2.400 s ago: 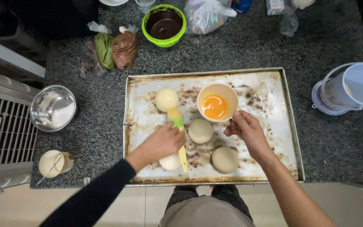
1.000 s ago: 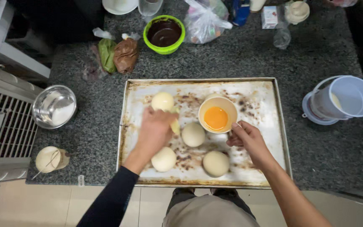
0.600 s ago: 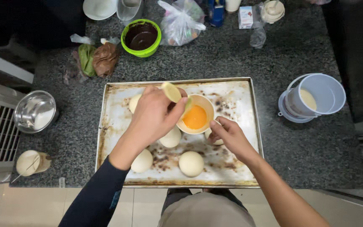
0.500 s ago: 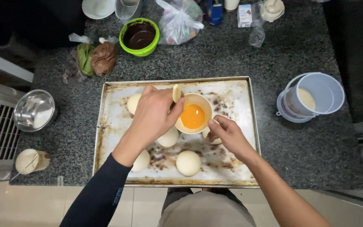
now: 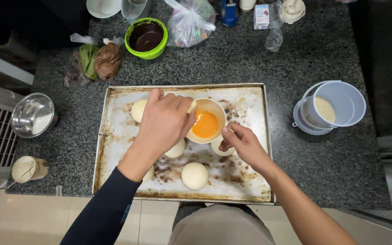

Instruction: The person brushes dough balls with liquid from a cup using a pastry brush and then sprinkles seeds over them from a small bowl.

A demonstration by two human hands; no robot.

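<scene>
Steadying the small cup of beaten egg point(image 5: 206, 121) at its rim with your right hand point(image 5: 243, 144) keeps it from tipping on the stained baking tray point(image 5: 250, 106) among the dough balls point(image 5: 194, 175). Your left hand point(image 5: 166, 120) is curled shut, apparently pinching a brush point(image 5: 191, 106) at the cup's edge, though its bristles are hidden.

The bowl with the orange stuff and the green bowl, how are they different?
The pale bowl holds bright orange liquid; the green bowl is dark brown inside. The pale bowl sits on the baking tray; the green bowl sits on the counter behind it. The right hand touches only the pale bowl. Both are round and uncovered.
</scene>
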